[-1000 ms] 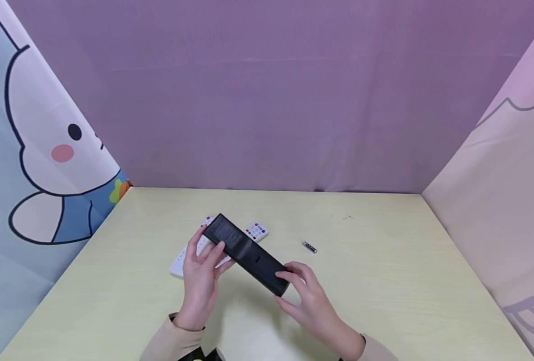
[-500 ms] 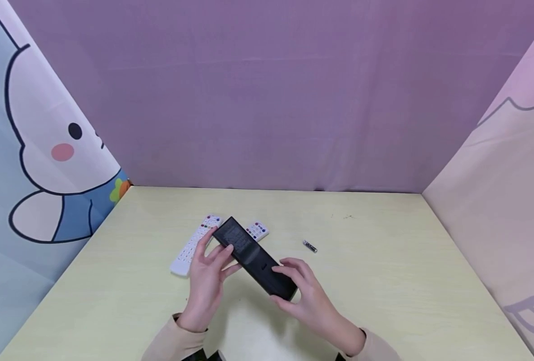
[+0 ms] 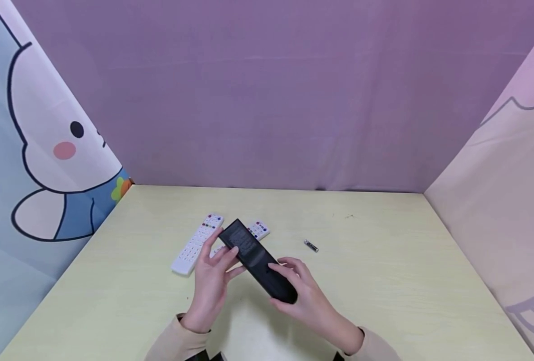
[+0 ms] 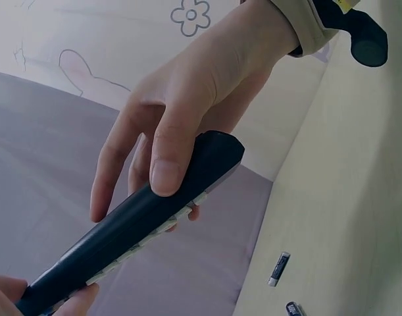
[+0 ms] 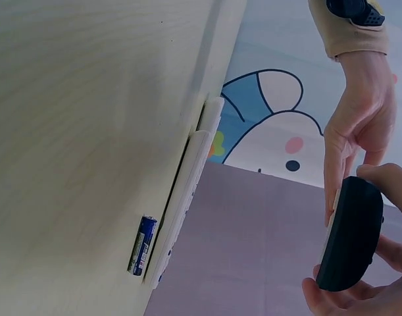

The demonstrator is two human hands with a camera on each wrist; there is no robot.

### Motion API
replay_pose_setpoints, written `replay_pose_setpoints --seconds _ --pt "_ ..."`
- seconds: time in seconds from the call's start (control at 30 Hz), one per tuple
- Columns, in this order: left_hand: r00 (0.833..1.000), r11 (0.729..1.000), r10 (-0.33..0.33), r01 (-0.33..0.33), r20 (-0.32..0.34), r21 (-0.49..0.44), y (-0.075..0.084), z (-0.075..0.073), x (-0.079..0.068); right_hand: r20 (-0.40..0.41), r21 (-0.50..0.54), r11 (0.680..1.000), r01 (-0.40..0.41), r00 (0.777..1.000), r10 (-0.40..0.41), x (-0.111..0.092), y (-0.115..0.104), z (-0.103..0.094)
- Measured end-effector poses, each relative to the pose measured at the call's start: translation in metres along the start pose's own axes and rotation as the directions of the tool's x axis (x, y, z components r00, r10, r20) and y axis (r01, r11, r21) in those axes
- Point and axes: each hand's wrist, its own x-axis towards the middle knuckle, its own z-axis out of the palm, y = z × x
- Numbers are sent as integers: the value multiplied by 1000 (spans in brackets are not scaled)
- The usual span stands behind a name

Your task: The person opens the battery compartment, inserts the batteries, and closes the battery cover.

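A pale table (image 3: 407,281) bears white remotes (image 3: 196,246) and a battery (image 3: 311,245); above, left hand (image 3: 212,286) and right hand (image 3: 306,296) grip a black remote (image 3: 258,264) (back upward).

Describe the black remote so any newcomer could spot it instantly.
Start at the pale table and find the left hand and right hand above it. Between them they hold the black remote at a slant, its back toward the head camera. Both white remotes lie on the table; only this dark one is held up.
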Motion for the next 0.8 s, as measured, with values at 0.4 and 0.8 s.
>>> replay_pose_setpoints --seconds 0.4,0.8 --pt "1000 1000 -3 3 7 9 0 2 -1 -44 24 998 52 998 -51 -1 3 3" --pt "1000 1000 -11 11 4 26 -3 2 -2 -47 10 1000 9 999 -9 0 1 2"
